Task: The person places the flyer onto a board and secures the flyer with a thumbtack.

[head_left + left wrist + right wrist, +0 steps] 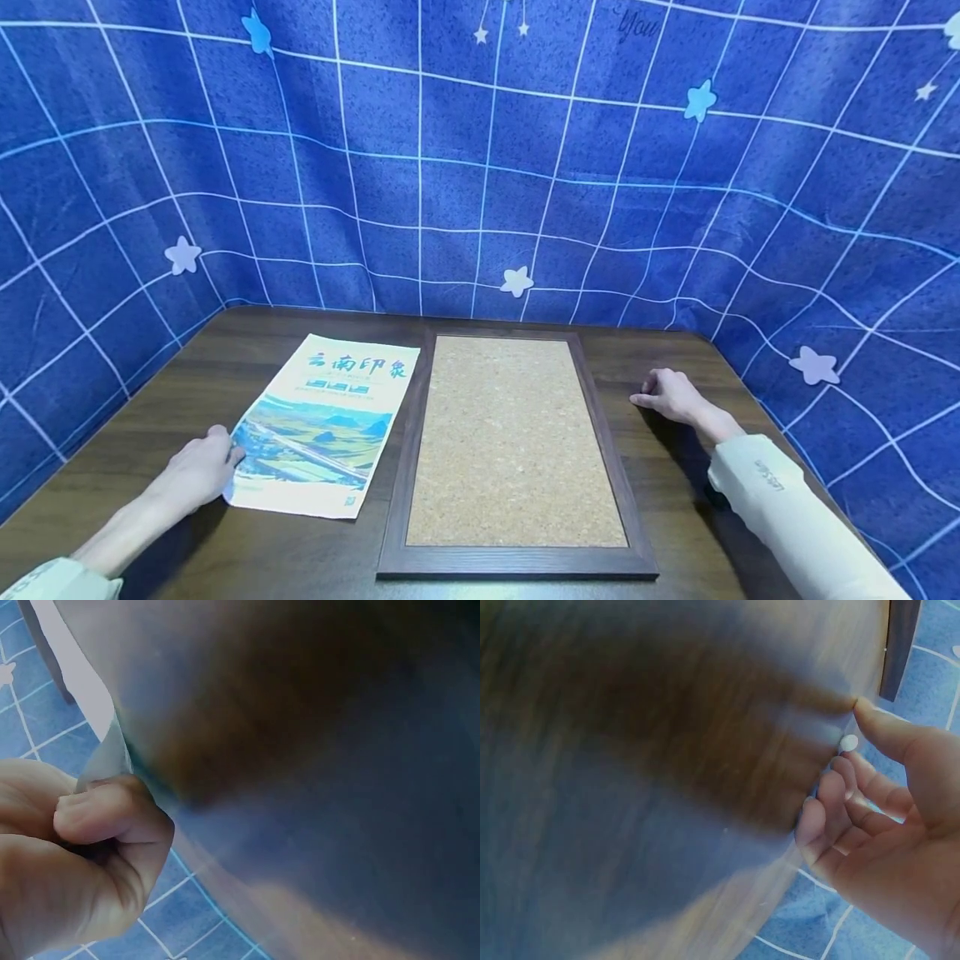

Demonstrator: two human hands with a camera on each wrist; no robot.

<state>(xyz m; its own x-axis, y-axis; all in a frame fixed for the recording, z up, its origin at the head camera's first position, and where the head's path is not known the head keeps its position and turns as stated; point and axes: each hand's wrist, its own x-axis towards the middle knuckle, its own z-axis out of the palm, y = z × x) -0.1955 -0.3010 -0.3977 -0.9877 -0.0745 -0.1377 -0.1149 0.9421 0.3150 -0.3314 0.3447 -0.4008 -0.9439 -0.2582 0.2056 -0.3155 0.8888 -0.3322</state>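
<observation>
My left hand (197,468) is at the lower left edge of a printed poster (318,425) with blue Chinese lettering and a landscape picture. In the left wrist view, the thumb and curled fingers (112,817) pinch the paper's edge, which bends up there. My right hand (673,398) is low over the table, right of the framed cork board (517,442). In the right wrist view, a small white round piece (849,742) sits by the index fingertip, with the thumb tip apart from it and the other fingers loosely bent.
The cork board lies flat in its dark wooden frame on the dark wooden table (217,358), just right of the poster. A blue curtain (450,200) with white grid lines and stars hangs behind the table and along its sides.
</observation>
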